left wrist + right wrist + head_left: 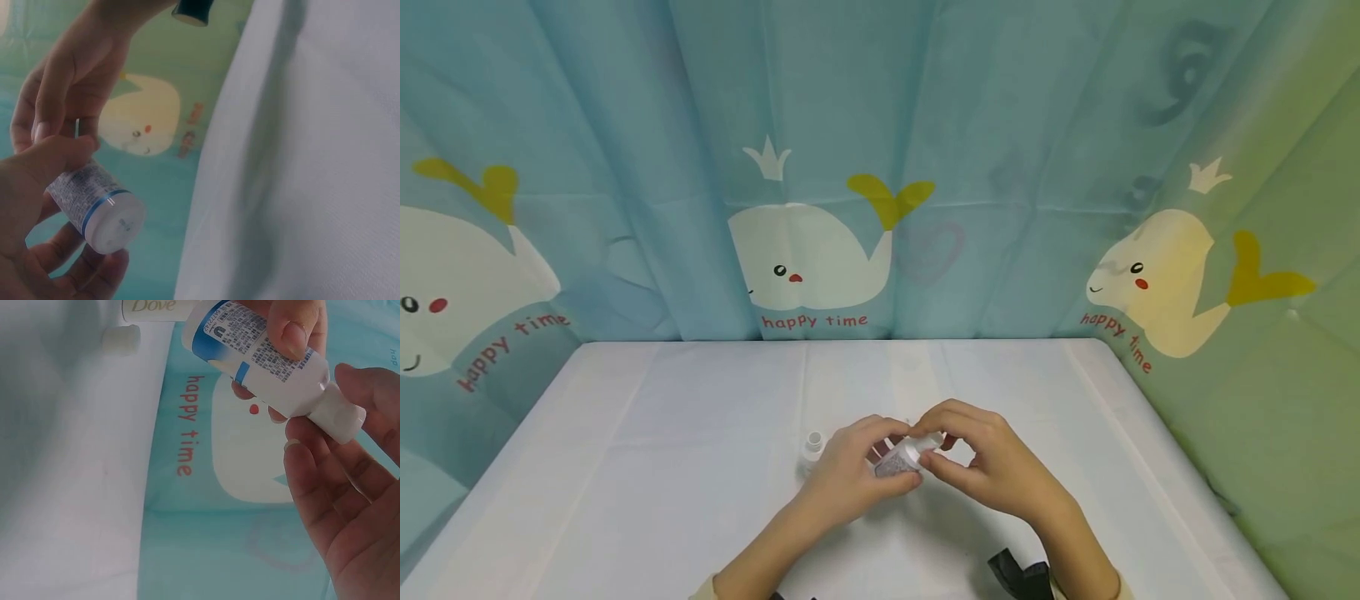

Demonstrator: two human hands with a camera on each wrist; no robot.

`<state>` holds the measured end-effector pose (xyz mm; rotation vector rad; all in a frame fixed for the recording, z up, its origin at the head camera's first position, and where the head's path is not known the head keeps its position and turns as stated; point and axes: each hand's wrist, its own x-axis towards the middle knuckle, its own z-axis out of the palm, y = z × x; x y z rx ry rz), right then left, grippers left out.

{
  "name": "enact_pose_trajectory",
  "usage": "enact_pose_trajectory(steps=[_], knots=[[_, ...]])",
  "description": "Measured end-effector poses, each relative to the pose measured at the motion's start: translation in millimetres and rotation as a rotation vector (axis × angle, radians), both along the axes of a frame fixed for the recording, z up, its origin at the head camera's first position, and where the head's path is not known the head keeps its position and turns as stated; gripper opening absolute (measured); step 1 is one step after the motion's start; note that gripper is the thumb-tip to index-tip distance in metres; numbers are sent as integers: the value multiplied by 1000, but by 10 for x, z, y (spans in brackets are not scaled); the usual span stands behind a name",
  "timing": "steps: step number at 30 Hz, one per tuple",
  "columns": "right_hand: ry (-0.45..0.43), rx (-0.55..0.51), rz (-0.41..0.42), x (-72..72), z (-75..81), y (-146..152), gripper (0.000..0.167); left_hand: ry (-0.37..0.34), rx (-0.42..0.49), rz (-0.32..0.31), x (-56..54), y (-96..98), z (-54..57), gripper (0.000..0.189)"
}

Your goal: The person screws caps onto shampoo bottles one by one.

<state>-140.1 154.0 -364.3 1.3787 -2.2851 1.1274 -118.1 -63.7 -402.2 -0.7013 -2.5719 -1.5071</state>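
Observation:
My left hand (pixel 848 468) grips a small white bottle (pixel 269 359) round its body, holding it tilted above the table. Fine print and blue patches cover the label in the right wrist view, and a blue ring (pixel 103 207) circles the body near its base in the left wrist view. My right hand (pixel 1000 462) has its thumb and fingers round the bottle's white cap (pixel 340 415). Just left of my left hand stands a second white bottle (pixel 813 448), its neck uncovered and its lower part overlapped by the hand. "Dove" is printed on a white bottle (pixel 139 309) in the right wrist view.
A loose white cap (pixel 120 340) lies on the white-covered table (pixel 647 475). Behind the table hangs a blue-green curtain (pixel 1000 100) with whale prints. A black strap (pixel 1022 575) is near my right wrist at the front edge.

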Motion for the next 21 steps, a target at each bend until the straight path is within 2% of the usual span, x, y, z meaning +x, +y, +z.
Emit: enact_pose_trajectory(steps=[6,21], knots=[[19,-4,7,-9,-3,8,35,-2,12,-4,-11,-7,-10,41],[56,-29,-17,-18,-28,-18,30,-7,16,-6,8,0,5,41]])
